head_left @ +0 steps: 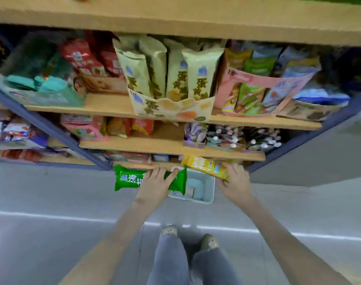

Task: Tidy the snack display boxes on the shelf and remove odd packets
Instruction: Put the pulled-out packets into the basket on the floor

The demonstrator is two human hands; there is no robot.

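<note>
1. Green packet, head view: the left hand grips its middle, fingers curled over it. It overlaps the pale bin at the rim's 9 o'clock.
2. Right hand pinches the yellow packet, which points toward 10 o'clock above the bin.

One wide-angle camera, worn on the person's head, gives the only view. It faces forward and tilts steeply down along the front of the shelf unit. It is close enough that the top board spans the whole upper edge, and the lower boards step away beneath it, bowed by the lens. The forearms enter from the bottom edge and reach far into the middle. There the left hand grips a green packet and the right hand grips a yellow packet, both at arm's length. The shoes lie straight below the lens, near the bottom edge, with grey floor left and right.
</note>
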